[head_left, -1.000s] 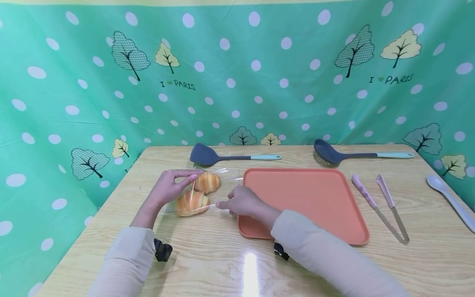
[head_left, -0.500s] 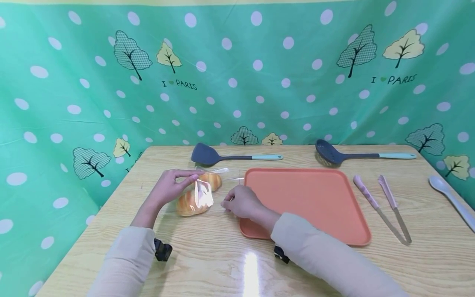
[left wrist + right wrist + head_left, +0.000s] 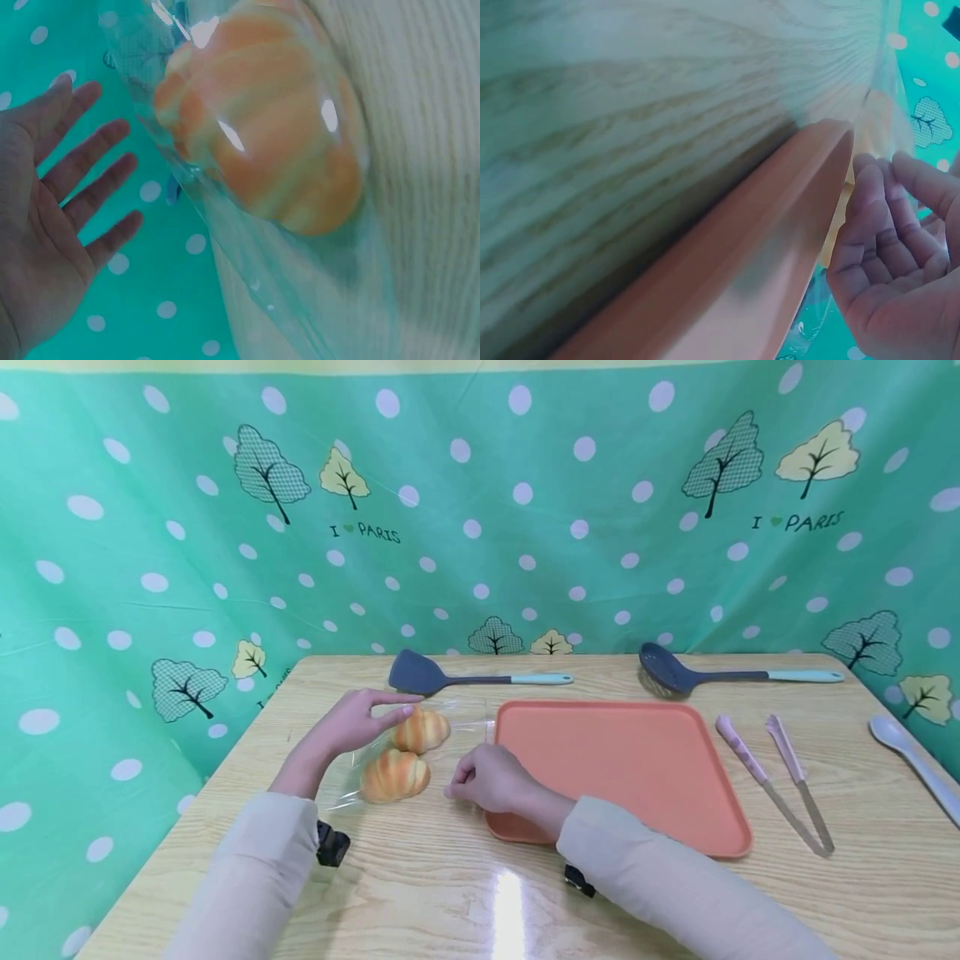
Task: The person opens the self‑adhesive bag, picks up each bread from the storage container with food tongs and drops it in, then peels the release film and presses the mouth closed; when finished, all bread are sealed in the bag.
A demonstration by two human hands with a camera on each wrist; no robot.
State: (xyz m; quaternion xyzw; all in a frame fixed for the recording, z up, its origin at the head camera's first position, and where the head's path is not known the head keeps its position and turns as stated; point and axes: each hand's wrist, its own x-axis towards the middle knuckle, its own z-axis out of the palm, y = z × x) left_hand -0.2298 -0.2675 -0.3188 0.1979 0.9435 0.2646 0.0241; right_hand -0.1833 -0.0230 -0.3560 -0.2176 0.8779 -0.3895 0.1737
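Two striped bread rolls, the front roll (image 3: 395, 775) and the back roll (image 3: 422, 729), lie one before the other at the table's left. A clear plastic bag (image 3: 468, 714) surrounds them; its glossy film covers a roll (image 3: 277, 127) in the left wrist view. Over the back roll's left side, my left hand (image 3: 360, 722) has its thumb and index finger apart. The left wrist view shows this hand (image 3: 60, 202) with spread fingers, beside the bag. My right hand (image 3: 491, 777) is at the tray's left edge, thumb and fingertips together, seemingly pinching the bag's edge; the film there is faint.
A pink tray (image 3: 607, 768) stands right of the bag. Behind lie a dark turner (image 3: 420, 674) and a slotted ladle (image 3: 667, 670). To the right are tongs (image 3: 780, 785) with pink handles and a pale spoon (image 3: 911, 760). A polka-dot cloth (image 3: 480, 527) hangs behind the table.
My left hand has let go of the film it pinched and lifted slightly, its fingers spreading. The raised, shiny fold over the rolls has dropped. My right hand has lowered a little.
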